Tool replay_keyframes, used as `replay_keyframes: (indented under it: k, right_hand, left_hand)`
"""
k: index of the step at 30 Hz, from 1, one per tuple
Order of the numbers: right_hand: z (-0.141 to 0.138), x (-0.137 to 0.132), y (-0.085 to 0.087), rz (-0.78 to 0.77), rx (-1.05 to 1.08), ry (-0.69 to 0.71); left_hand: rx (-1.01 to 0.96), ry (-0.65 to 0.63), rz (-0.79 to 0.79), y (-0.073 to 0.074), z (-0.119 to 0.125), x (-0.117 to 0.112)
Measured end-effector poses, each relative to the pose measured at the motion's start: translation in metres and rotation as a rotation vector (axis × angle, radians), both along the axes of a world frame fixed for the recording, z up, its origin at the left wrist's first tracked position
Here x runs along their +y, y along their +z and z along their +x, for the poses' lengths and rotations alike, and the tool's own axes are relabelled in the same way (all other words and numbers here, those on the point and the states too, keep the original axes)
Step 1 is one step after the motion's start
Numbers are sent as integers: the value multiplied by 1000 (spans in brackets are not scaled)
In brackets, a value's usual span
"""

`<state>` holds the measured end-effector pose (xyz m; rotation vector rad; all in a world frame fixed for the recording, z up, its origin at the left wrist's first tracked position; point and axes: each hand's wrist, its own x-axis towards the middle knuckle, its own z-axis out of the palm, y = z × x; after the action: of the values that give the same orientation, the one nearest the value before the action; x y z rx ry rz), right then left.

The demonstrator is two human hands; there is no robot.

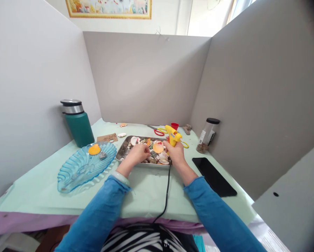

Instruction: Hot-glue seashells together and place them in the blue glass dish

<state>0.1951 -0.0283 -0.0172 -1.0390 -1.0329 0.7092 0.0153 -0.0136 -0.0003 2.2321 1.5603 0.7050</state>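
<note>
A yellow hot glue gun [173, 135] is gripped in my right hand [176, 153], above the right end of a metal tray [123, 147]. Its black cord [167, 190] runs down toward my lap. My left hand [138, 154] is over the middle of the tray with its fingers pinched together. Whether anything small sits between them I cannot make out. Seashells of several kinds fill the tray. Among them are an orange scallop shell [158, 147] between my hands and a white shell [135, 140] near the far left corner.
At left are a blue shell-shaped dish [79, 171] holding an orange piece [94, 149], and a green bottle [78, 127]. Scissors [159, 131] and a red cup [175, 126] lie behind the tray. A phone [214, 176] and a clear jar [207, 136] are at right. Grey panels surround the table.
</note>
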Motion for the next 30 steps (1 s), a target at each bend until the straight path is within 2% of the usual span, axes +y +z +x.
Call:
replay_keyframes:
  k: [6, 12, 15, 19, 21, 26, 30]
  right_hand:
    - [0, 1, -2, -1, -10, 6]
    - [-1, -1, 0, -2, -21, 32]
    - [-2, -3, 2, -1, -15, 48]
    - [-4, -6, 5, 1, -15, 69]
    - [-4, -7, 5, 11, -13, 86]
    - [-4, -8, 5, 20, -46, 151]
    - [-4, -7, 5, 22, -57, 206]
  left_hand:
    - [60, 49, 31, 4, 8, -5]
    - [82, 58, 23, 2, 5, -4]
    - [-64, 15, -32, 1, 4, -3]
    - [-444, -120, -268, 2, 6, -7]
    - [-565, -182, -346, 2, 8, -8]
    - [-609, -277, -368, 1, 12, -9]
    - [-686, -241, -394, 1, 13, -9]
